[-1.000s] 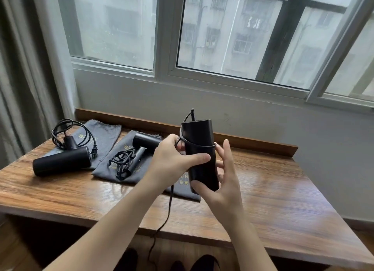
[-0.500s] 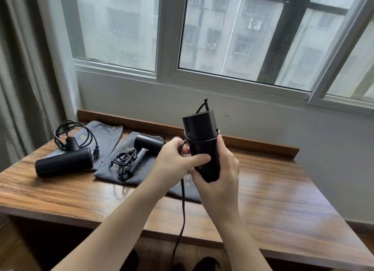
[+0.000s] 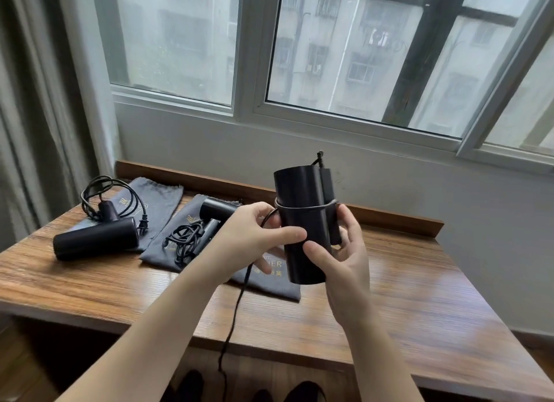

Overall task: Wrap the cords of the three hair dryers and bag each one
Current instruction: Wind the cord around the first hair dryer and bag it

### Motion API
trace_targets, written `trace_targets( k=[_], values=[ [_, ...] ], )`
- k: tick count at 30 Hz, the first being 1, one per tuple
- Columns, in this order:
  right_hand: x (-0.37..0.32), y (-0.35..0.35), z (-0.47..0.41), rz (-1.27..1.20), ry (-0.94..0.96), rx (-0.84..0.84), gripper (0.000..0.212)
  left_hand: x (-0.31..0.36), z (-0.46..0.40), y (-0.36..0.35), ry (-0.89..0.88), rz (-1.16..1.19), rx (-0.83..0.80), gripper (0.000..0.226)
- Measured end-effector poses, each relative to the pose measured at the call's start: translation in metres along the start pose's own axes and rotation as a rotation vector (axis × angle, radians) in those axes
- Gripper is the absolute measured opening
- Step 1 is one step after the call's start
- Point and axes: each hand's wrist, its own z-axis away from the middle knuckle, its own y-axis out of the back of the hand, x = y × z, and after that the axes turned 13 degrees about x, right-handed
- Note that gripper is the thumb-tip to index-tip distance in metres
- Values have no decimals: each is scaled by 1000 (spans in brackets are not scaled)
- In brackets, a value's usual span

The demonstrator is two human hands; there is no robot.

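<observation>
I hold a black hair dryer (image 3: 302,221) upright above the wooden table (image 3: 404,296), barrel on end. My right hand (image 3: 338,263) grips its lower right side. My left hand (image 3: 254,236) pinches its cord (image 3: 236,305) against the barrel's left side; one loop of cord circles the barrel, the rest hangs over the table's front edge. A second dryer (image 3: 96,242) lies at the left on a grey bag (image 3: 162,194), its cord loosely coiled. A third dryer (image 3: 215,212) with a bunched cord lies on another grey bag (image 3: 162,251). A third grey bag (image 3: 269,284) lies under my hands.
A raised wooden lip (image 3: 389,218) runs along the table's back edge against the white wall below the window (image 3: 344,50). A curtain (image 3: 39,101) hangs at the left. Dark shoes (image 3: 299,392) show under the table's front edge.
My right hand's grip has loosened and slid lower on the barrel. The cord loop now sits around the dryer's middle, and the dryer stands slightly higher and more upright.
</observation>
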Motion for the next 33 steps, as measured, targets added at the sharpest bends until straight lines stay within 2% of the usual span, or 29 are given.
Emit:
trace_targets(
  k=[3,8,11,13,17,20,23,25,27,28,30,31,32,33],
  values=[
    [-4,-2,-1,154,141,117,96,1,-1,5,17,-99,25,37],
    [2,-5,-3,343,241,321,101,1,1,-1,-1,-91,18,42],
    [10,-12,8,362,246,293,106,-3,-1,-14,-2,-174,60,46],
    [13,-16,13,357,257,278,104,-5,1,-20,-6,-149,90,55],
    [10,-11,15,75,224,98,92,-8,2,-20,-16,-44,227,67],
    [4,-5,11,-18,156,33,92,-5,1,-16,-22,26,192,48],
    [6,-6,6,-47,71,-53,63,-2,1,-13,-35,70,97,28],
    [8,-8,6,-59,-4,-80,47,-2,2,-12,-44,68,74,26],
    [8,-10,6,-56,-10,-47,42,-1,1,-13,-45,61,82,30],
    [6,-11,6,-46,8,-21,41,0,2,-13,-36,60,80,30],
    [5,-14,5,-35,34,23,44,4,3,-15,-6,50,66,12],
    [5,-16,5,-27,50,43,49,4,2,-14,-6,29,63,24],
    [5,-17,5,3,86,64,57,3,0,-13,-3,-4,62,26],
    [5,-17,5,59,139,81,69,1,-1,-11,8,-44,46,19]
  ],
)
